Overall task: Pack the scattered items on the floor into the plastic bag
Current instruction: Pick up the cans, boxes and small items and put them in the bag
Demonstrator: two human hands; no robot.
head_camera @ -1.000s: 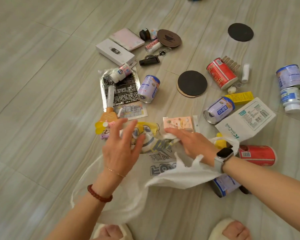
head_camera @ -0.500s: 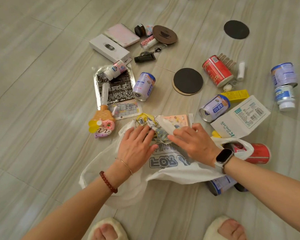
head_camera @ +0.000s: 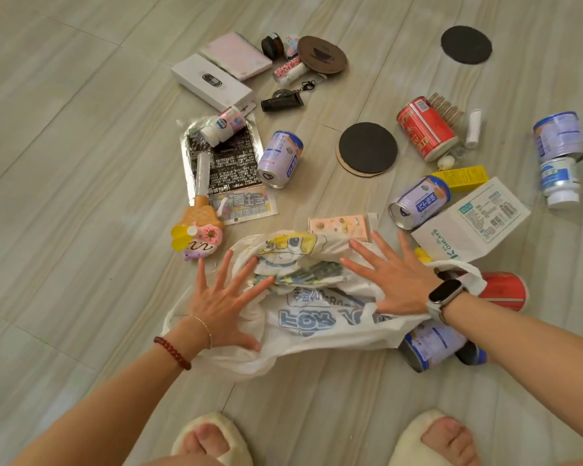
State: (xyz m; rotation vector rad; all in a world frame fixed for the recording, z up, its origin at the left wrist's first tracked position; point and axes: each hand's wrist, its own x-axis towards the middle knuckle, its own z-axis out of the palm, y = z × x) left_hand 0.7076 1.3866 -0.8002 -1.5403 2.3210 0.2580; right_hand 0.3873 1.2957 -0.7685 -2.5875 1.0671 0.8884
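Pale wood-grain floor (head_camera: 64,163), bag flat, packing not yet begun.

Left to right: my left hand (head_camera: 223,304) now lies spread, palm down, on the plastic bag (head_camera: 317,334); half a second ago its fingers were together. My right hand (head_camera: 394,280) is likewise splayed flat, gripping nothing, where a second ago it pinched the bag's edge. Judgement: I am smoothing the bag, whose mouth is not open, so nothing is inside. Count, as visible: one ice-cream toy (head_camera: 199,230), one foil pouch (head_camera: 223,156), five purple cans, first at (head_camera: 280,159), three round coasters, nearest (head_camera: 367,149), two red cans, upper (head_camera: 426,129), one white box (head_camera: 472,227).
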